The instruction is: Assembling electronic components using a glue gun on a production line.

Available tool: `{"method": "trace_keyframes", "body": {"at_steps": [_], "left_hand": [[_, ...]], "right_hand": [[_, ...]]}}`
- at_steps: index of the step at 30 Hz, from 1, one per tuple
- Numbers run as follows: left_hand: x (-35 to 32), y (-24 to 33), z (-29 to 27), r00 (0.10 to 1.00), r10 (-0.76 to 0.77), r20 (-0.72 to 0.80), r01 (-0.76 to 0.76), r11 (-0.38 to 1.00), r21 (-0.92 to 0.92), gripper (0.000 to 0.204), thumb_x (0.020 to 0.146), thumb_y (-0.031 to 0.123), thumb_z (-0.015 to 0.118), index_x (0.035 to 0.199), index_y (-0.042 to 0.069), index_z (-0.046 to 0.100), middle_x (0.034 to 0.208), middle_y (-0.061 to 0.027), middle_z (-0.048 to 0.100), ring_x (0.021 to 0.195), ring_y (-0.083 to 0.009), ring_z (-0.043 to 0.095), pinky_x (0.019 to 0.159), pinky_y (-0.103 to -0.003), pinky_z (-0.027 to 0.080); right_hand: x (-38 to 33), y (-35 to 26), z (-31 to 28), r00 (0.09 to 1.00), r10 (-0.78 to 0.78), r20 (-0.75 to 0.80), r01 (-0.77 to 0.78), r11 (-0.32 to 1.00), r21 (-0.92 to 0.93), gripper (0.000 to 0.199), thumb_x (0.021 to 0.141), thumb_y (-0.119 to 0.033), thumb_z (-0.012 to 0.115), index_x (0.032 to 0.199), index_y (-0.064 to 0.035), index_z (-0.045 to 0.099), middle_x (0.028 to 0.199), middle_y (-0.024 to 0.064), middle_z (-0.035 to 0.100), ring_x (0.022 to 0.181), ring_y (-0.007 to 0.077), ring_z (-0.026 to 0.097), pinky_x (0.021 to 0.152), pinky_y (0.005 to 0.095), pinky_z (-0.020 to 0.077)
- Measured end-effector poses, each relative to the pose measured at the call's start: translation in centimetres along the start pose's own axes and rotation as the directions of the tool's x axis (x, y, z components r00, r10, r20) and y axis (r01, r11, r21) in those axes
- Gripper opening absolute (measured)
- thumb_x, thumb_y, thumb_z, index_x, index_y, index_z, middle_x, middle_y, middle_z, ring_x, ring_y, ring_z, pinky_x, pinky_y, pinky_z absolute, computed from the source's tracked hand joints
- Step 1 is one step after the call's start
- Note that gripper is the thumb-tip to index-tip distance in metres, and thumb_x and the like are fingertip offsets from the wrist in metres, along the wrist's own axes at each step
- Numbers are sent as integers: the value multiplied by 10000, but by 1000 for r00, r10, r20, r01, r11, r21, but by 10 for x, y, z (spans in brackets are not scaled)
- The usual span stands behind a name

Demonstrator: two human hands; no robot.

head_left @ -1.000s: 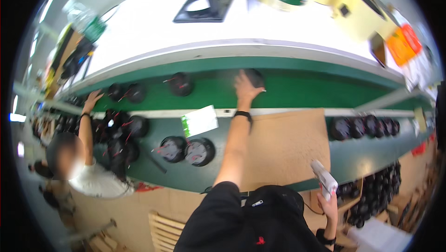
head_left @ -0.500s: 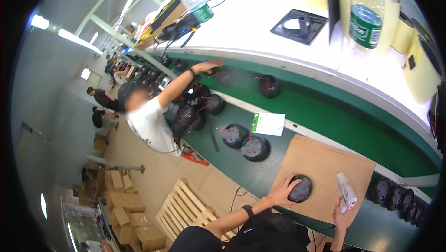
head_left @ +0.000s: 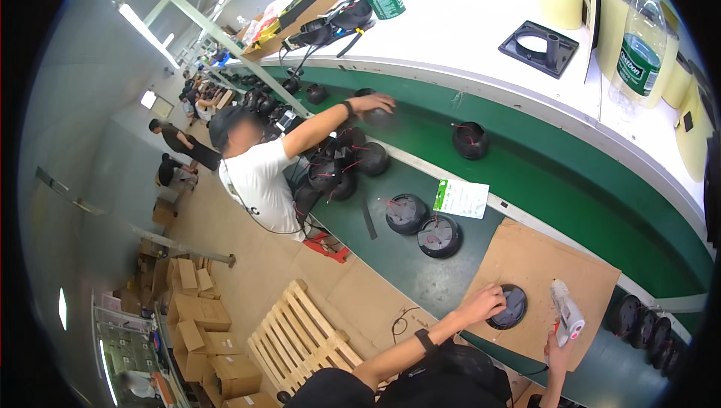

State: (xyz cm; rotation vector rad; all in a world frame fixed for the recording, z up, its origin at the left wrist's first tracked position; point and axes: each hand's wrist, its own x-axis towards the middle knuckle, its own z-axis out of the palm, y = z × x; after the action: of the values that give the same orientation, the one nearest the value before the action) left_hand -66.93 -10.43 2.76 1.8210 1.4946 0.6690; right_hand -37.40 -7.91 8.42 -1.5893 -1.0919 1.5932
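My left hand [head_left: 481, 303] rests on the edge of a round black part [head_left: 509, 306] that lies on a brown cardboard sheet [head_left: 541, 261]. My right hand [head_left: 559, 348] grips a white glue gun [head_left: 567, 312] held upright just right of that part. Two similar black round parts [head_left: 439, 235] with red wires sit on the green belt [head_left: 526, 175] to the left of the cardboard.
A person in a white shirt [head_left: 259, 175] reaches across the belt to a black part [head_left: 373, 104]. Several more black parts [head_left: 345, 167] crowd beside them, one [head_left: 470, 140] lies alone. A white bench [head_left: 466, 25] holds bottles [head_left: 637, 55] and a black fixture [head_left: 539, 46]. A wooden pallet [head_left: 300, 333] and boxes [head_left: 195, 318] stand on the floor.
The view has swung left and down. My left hand came off the belt, brought a black part to the cardboard and now rests on it. The glue gun stays in my right hand.
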Motion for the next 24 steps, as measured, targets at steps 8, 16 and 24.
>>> {"method": "trace_keyframes", "body": {"at_steps": [8, 16, 24], "left_hand": [[0, -18, -8, 953, 196, 231, -214, 975, 58, 154, 788, 181, 726, 873, 54, 715, 891, -117, 650, 922, -336, 633, 793, -455, 524], [1, -33, -9, 961, 269, -65, -261, 959, 108, 186, 901, 154, 639, 987, -9, 614, 1041, -156, 610, 991, -336, 626, 851, -452, 521], [-21, -25, 18, 999, 4, -47, -1, 997, 73, 160, 930, 132, 599, 979, -17, 567, 988, -219, 608, 853, -435, 640, 749, -501, 532]], "right_hand": [[-52, 27, -9, 968, -44, -247, 63, 995, 71, 467, 935, 18, 585, 1384, -40, 469, 924, 50, 609, 476, 74, 380, 407, 249, 327], [-62, 53, -24, 983, -34, -182, 36, 999, 4, 510, 941, -13, 569, 1422, -61, 407, 1128, 56, 564, 537, 43, 396, 419, 206, 343], [-55, 68, -30, 988, -94, -120, 95, 995, 2, 537, 945, -15, 588, 1439, -61, 383, 1294, 72, 570, 550, 50, 446, 437, 210, 365]]}}
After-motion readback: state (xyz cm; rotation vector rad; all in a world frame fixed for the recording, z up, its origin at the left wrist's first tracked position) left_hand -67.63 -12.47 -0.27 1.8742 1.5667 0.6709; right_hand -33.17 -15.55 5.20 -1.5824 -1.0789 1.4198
